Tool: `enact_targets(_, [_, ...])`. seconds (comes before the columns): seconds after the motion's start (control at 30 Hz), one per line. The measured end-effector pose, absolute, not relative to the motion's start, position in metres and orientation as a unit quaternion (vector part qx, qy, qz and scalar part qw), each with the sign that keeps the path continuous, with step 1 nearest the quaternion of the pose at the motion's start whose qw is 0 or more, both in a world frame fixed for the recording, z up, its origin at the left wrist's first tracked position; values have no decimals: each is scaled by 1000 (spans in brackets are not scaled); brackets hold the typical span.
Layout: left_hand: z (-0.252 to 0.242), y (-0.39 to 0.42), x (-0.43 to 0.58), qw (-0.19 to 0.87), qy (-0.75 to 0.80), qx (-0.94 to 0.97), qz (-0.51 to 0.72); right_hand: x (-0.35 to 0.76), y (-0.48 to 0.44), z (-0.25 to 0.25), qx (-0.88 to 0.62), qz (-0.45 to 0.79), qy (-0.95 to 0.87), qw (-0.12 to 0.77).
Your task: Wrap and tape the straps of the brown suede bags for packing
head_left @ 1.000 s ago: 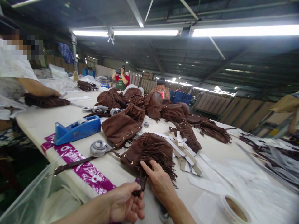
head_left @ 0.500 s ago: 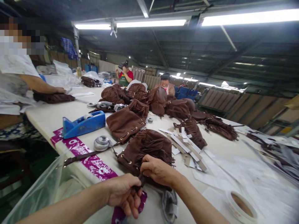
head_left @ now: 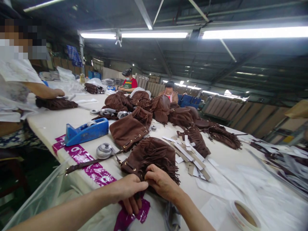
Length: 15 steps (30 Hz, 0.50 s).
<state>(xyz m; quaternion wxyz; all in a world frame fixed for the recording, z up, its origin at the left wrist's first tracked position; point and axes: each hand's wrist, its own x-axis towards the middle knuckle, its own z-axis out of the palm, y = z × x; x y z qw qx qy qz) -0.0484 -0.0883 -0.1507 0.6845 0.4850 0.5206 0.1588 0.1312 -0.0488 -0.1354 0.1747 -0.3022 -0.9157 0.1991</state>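
A brown suede fringed bag (head_left: pixel 151 155) lies at the near edge of the white table (head_left: pixel 55 122). Both my hands meet at its front edge. My left hand (head_left: pixel 128 192) is closed, its fingers pinching something dark at the bag's lower edge; the piece itself is hidden. My right hand (head_left: pixel 161 183) is also closed, fingers curled down onto the same spot of the bag. A dark brown strap (head_left: pixel 81 165) runs left from the bag, past a wrapped grey roll (head_left: pixel 104 150).
A blue tape dispenser (head_left: pixel 86 131) and a purple printed strip (head_left: pixel 93 171) lie to the left. More brown fringed bags (head_left: pixel 154 107) pile up mid-table, with card strips (head_left: pixel 190 154) and a tape roll (head_left: pixel 244 215) at right. A person's hand (head_left: pixel 57 93) rests on a bag at far left; two people sit beyond.
My right hand went from an extended finger on the bag to curled shut. My left hand moved up to meet it at the bag's edge, and the dark piece it held is now hidden.
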Motion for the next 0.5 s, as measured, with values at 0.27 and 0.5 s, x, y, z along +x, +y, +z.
enact_targets(0.27, [-143,-98,-33,682,562,435,174,138,-40,-148,-279,211,-915,200])
enact_targets(0.5, [-141,-116,-27,675,551,453,188,136,-40,-154,-304,174,-914,204])
